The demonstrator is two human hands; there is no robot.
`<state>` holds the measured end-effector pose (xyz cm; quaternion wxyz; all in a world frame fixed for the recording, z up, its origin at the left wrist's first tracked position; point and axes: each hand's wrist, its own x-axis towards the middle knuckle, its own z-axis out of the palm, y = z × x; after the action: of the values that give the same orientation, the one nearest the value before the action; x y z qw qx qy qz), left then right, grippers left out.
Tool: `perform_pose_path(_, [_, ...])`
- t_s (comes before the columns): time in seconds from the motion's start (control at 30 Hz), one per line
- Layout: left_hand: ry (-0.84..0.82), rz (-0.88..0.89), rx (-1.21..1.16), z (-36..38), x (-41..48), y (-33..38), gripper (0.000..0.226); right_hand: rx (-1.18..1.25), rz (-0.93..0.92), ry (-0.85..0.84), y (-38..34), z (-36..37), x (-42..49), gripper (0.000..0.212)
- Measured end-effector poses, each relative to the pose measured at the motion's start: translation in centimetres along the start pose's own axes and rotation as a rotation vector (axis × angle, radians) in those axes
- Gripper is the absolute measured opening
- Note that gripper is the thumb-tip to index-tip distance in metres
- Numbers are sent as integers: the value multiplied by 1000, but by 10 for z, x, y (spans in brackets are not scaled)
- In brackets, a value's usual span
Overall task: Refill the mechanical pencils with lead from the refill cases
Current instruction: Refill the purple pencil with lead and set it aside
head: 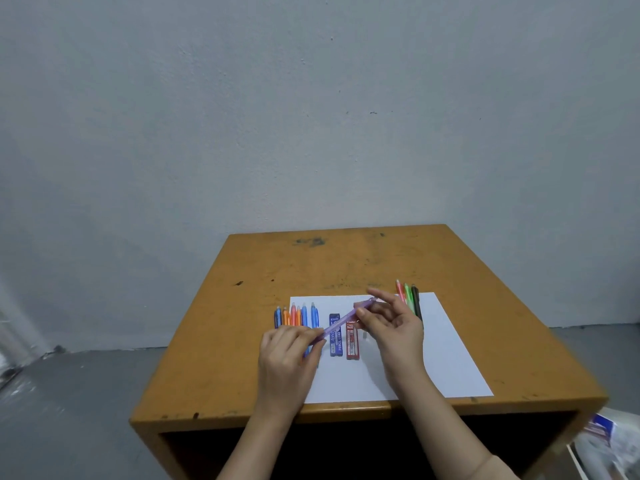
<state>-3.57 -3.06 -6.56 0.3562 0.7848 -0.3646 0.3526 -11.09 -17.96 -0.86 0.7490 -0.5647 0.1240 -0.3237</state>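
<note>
A purple mechanical pencil (341, 321) is held slanted above the white paper (446, 355). My left hand (289, 355) pinches its lower end, and my right hand (391, 323) pinches its upper end near the cap. Beneath the pencil lie a blue lead refill case (334, 341) and a red lead refill case (352, 342), side by side on the paper. Several blue and orange pencils (294, 315) lie in a row at the paper's left edge, partly hidden by my left hand. A pink, a green and a dark pencil (410, 297) lie behind my right hand.
The paper lies on a worn orange-brown wooden desk (242, 341) that stands against a grey wall. An open shelf runs under the desk's front edge. Papers or packaging (606, 445) lie on the grey floor at the lower right.
</note>
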Motion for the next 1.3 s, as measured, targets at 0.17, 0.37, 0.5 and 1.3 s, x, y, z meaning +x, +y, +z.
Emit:
perform_pose_path(0.17, [21, 81, 60, -5, 7, 16, 26, -30, -72, 69, -1, 15, -3, 41])
perform_pose_path(0.37, [80, 99, 87, -8, 15, 29, 20, -116, -130, 104, -7, 25, -3, 52])
perform_pose_path(0.5, [60, 72, 64, -9, 15, 31, 22, -164, -138, 82, -11, 25, 1, 54])
perform_pose_path(1.3, [-351, -602, 307, -32, 12, -32, 51, -875, 189, -37, 1, -23, 55, 40])
